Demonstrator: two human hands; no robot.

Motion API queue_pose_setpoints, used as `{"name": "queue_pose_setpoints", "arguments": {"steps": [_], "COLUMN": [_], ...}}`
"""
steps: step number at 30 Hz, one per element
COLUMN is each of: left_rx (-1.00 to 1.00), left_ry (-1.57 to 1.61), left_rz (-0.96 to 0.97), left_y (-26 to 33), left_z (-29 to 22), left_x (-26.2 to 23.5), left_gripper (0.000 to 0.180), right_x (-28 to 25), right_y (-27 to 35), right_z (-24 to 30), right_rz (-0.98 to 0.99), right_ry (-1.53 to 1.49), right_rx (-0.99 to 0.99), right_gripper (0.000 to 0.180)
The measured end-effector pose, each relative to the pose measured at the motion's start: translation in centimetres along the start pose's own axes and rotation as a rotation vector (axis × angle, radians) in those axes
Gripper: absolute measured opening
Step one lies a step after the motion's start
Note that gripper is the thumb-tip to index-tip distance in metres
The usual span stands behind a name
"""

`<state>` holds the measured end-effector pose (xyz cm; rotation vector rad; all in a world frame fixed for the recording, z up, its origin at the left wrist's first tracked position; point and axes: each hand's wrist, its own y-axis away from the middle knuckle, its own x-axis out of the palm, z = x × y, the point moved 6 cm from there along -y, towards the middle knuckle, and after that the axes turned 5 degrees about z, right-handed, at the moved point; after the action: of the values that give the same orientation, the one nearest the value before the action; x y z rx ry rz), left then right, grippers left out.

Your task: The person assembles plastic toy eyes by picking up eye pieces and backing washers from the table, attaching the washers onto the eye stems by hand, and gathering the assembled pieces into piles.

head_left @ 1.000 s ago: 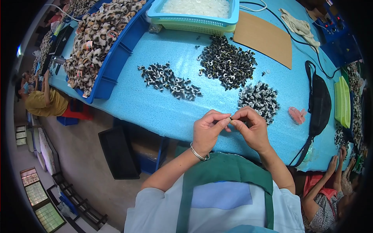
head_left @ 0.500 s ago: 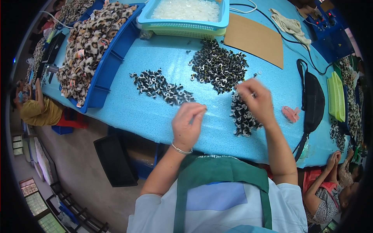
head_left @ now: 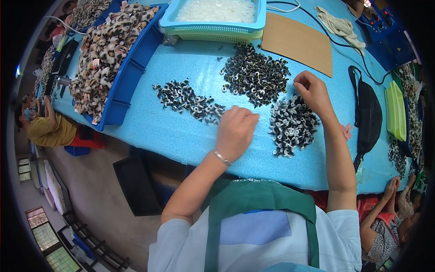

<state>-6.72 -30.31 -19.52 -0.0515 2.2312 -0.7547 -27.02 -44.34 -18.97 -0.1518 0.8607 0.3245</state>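
My left hand (head_left: 237, 132) is closed, its fingertips pinched together over the blue tabletop, beside the right end of a loose pile of small black-and-white plastic pieces (head_left: 188, 100). What it holds, if anything, is too small to make out. Past the upper right edge of another pile of black-and-white pieces (head_left: 292, 127), my right hand (head_left: 315, 93) has its thumb and forefinger brought together. Nothing can be made out in that pinch either. Farther back between the hands lies a larger heap of dark pieces with white and yellowish parts (head_left: 253, 75).
A blue bin (head_left: 124, 86) of spotted plush items (head_left: 106, 54) stands at left. At the back are a light-blue basket (head_left: 213, 26) of clear pieces and a brown board (head_left: 297, 44). A black pouch (head_left: 369, 120) and pink scrap (head_left: 346, 131) lie right. Other people sit at both sides.
My left hand has shifted right, away from the left pile. My right hand has lifted off the right pile and moved up and right, uncovering more of it.
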Motion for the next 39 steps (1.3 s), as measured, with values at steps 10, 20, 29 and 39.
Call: {"name": "queue_pose_setpoints", "arguments": {"steps": [10, 20, 29, 39], "left_rx": [-0.020, -0.704, -0.641, -0.511], "left_ry": [0.143, 0.792, 0.905, 0.769], "left_rz": [0.215, 0.108, 0.002, 0.009], "left_y": [0.7, 4.2, 3.6, 3.1], "left_z": [-2.0, 1.0, -0.3, -1.2], "left_x": [3.0, 1.5, 1.1, 0.6], "left_gripper": [0.012, 0.014, 0.009, 0.009], "right_x": [-0.2, 4.4, 6.3, 6.9], "right_y": [8.1, 12.5, 12.0, 11.8], "right_z": [2.4, 4.5, 5.6, 4.9], "right_rz": [0.081, 0.197, 0.186, 0.267], "right_ry": [-0.679, -0.951, -0.876, -0.963], "right_rx": [0.036, 0.102, 0.099, 0.162], "right_gripper": [0.017, 0.014, 0.016, 0.022]}}
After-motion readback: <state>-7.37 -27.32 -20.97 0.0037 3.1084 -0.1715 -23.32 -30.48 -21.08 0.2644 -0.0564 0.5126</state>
